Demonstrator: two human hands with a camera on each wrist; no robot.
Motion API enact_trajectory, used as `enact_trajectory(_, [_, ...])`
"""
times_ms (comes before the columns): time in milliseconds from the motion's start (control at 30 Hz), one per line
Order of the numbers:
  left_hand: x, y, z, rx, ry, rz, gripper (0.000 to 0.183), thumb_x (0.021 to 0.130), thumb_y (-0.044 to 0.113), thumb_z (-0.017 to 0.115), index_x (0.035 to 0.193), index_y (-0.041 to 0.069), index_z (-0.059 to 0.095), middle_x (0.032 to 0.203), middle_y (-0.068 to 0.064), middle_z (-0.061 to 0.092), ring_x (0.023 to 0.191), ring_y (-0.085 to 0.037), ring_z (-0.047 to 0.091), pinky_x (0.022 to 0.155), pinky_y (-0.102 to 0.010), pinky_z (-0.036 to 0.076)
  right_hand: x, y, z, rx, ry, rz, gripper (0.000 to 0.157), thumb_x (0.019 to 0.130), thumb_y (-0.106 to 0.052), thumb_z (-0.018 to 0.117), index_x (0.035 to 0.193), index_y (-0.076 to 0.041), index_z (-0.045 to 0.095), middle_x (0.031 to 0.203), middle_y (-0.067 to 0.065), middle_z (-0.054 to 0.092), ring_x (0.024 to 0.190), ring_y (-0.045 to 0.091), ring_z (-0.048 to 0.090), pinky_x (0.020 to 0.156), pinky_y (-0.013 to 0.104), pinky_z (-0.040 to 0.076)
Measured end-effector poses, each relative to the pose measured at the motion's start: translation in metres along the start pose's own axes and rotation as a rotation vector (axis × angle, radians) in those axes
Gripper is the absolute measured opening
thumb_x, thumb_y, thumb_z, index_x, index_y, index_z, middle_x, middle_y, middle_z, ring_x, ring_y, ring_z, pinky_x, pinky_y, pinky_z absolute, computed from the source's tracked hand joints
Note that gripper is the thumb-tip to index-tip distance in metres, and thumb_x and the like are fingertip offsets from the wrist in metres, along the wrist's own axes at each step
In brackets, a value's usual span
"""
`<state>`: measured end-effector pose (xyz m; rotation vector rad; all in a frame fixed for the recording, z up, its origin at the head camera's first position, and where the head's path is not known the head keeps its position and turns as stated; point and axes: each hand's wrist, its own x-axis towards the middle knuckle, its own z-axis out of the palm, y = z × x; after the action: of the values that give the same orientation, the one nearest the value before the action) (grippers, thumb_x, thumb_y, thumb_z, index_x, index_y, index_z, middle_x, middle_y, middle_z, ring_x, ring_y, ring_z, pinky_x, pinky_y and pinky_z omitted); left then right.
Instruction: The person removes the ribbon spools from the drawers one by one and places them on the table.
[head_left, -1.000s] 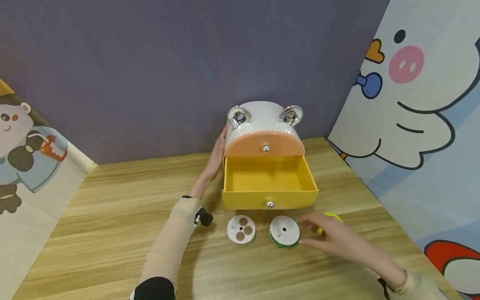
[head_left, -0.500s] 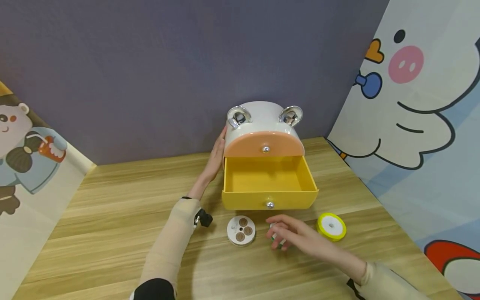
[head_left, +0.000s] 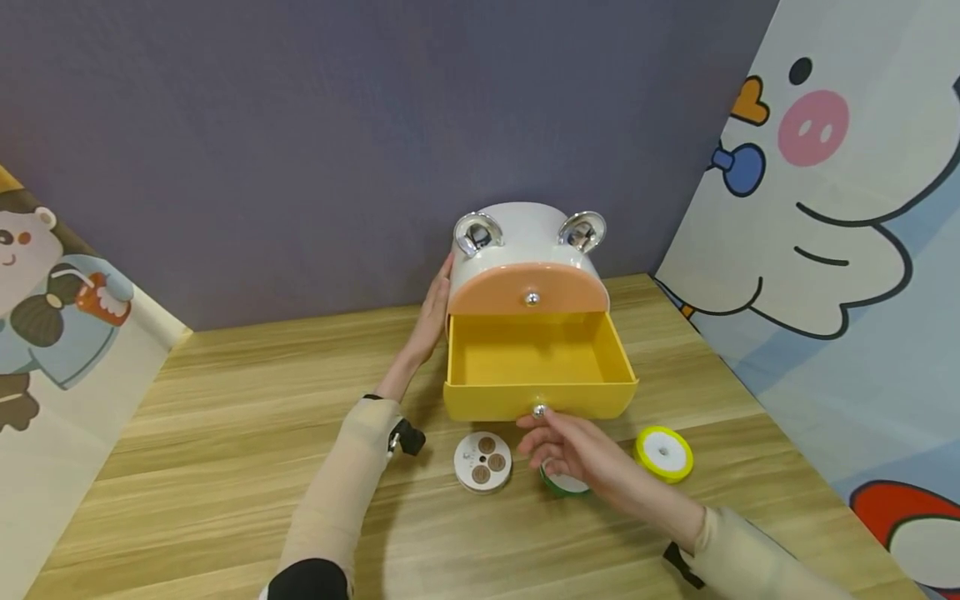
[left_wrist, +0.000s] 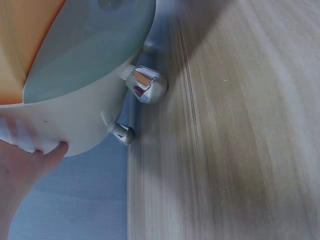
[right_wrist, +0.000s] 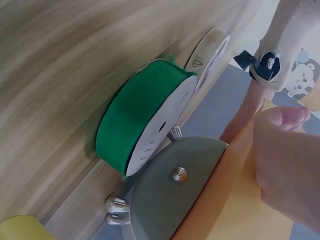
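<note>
A rounded white storage box (head_left: 525,229) with two silver ears has its yellow middle drawer (head_left: 540,400) pulled out, with nothing inside. My left hand (head_left: 430,317) lies along the box's left side, fingers extended against the wall. At the drawer's front, the thumb and forefinger of my right hand (head_left: 588,457) pinch the silver knob (head_left: 539,411), the other fingers loosely bent below. Under that hand and partly covered by it is a green ribbon spool (right_wrist: 142,112). A white-faced spool with brown circles (head_left: 482,461) lies left of it, a yellow ribbon spool (head_left: 663,453) to the right.
The box stands on silver feet (left_wrist: 146,85) on a wood-grain table (head_left: 247,433), its back near a grey-blue wall panel (head_left: 322,167). Below the open drawer is a grey-green drawer (right_wrist: 175,200) with its own knob. A cartoon-printed panel (head_left: 847,275) borders the table's right side.
My right hand has moved left from beside the yellow spool, over the green one, and up to the drawer knob. The left hand, the drawer and the spools have stayed in place.
</note>
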<state>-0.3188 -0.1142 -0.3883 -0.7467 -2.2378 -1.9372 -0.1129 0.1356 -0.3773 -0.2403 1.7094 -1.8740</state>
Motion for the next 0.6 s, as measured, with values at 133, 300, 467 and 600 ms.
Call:
enact_trajectory(133, [0.002,-0.0085,0.0003,0.012,0.012,0.007,0.049,0.11,0.035,0.017,0.159,0.035,0.013,0.169,0.007,0.008,0.156,-0.019,0.007,0.126,-0.052,0.006,0.0002,-0.0016,0.0009,0.008,0.017,0.003,0.068,0.106,-0.048,0.038,0.142,0.01,0.039,0.1,-0.006,0.069,0.084,0.004,0.065,0.073,0.015,0.053])
enact_trajectory(300, [0.0014,-0.01,0.0006,0.016,0.015,0.011,0.049,0.11,0.039,0.018,0.158,0.039,0.015,0.168,0.009,0.01,0.156,-0.018,0.009,0.126,-0.052,0.006,0.0002,-0.0029,0.002,0.023,0.043,0.011,0.064,0.105,-0.046,0.042,0.139,0.008,0.044,0.096,-0.007,0.069,0.083,0.003,0.063,0.076,0.015,0.053])
enact_trajectory(467, [0.0021,-0.0097,0.0007,0.007,0.015,0.004,0.049,0.11,0.035,0.017,0.159,0.037,0.014,0.169,0.008,0.009,0.156,-0.018,0.008,0.127,-0.051,0.006,0.0003,-0.0042,0.0021,0.016,0.058,0.003,0.057,0.105,-0.044,0.044,0.134,0.004,0.051,0.095,-0.008,0.068,0.083,0.003,0.061,0.077,0.016,0.053])
enact_trajectory(600, [0.0026,-0.0054,0.0002,-0.001,0.007,-0.002,0.05,0.111,0.03,0.017,0.16,0.031,0.013,0.169,0.004,0.008,0.156,-0.02,0.006,0.127,-0.051,0.004,0.002,-0.0044,-0.0005,-0.003,0.071,0.0,0.051,0.105,-0.044,0.044,0.129,-0.001,0.056,0.094,-0.009,0.068,0.083,0.004,0.061,0.078,0.017,0.053])
